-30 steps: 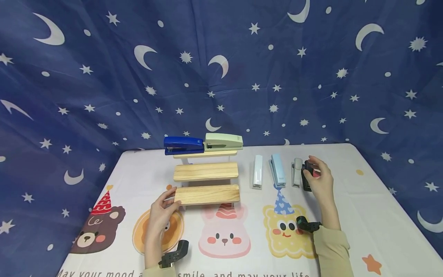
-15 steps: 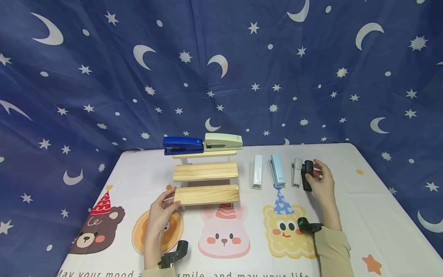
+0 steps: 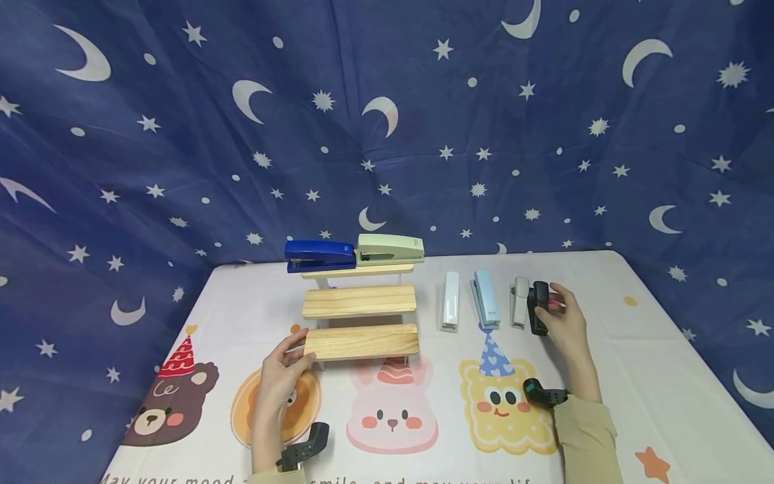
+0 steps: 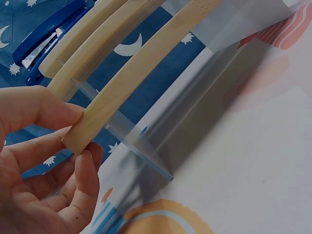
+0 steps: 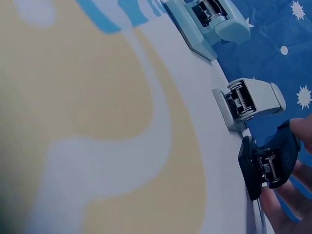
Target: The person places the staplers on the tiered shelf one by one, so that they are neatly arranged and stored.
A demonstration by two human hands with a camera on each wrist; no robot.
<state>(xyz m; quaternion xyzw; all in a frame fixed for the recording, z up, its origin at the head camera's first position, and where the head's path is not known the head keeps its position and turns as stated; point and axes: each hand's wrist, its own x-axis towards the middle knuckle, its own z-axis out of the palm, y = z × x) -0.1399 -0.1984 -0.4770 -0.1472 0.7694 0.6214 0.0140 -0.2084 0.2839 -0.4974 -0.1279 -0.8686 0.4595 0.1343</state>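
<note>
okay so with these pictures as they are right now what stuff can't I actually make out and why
Head view: the red thing beside the black stapler is mostly hidden by the right grip.
Head view: the tablecloth lettering is cut by the bottom edge.
Head view: the pale green stapler's small marking is too tiny to read.
Right wrist view: the top edge crops the light blue stapler.

On the patterned table [image 3: 653, 376] we see a three-step rack [image 3: 359, 302], its top board [image 3: 390, 270] carrying a blue stapler [image 3: 320, 252] and pale-green stapler [image 3: 390, 249]; beside the rack we find a white stapler [image 3: 450, 300], light-blue stapler [image 3: 486, 298], grey stapler [image 3: 520, 301] and black stapler [image 3: 540, 302].
</note>
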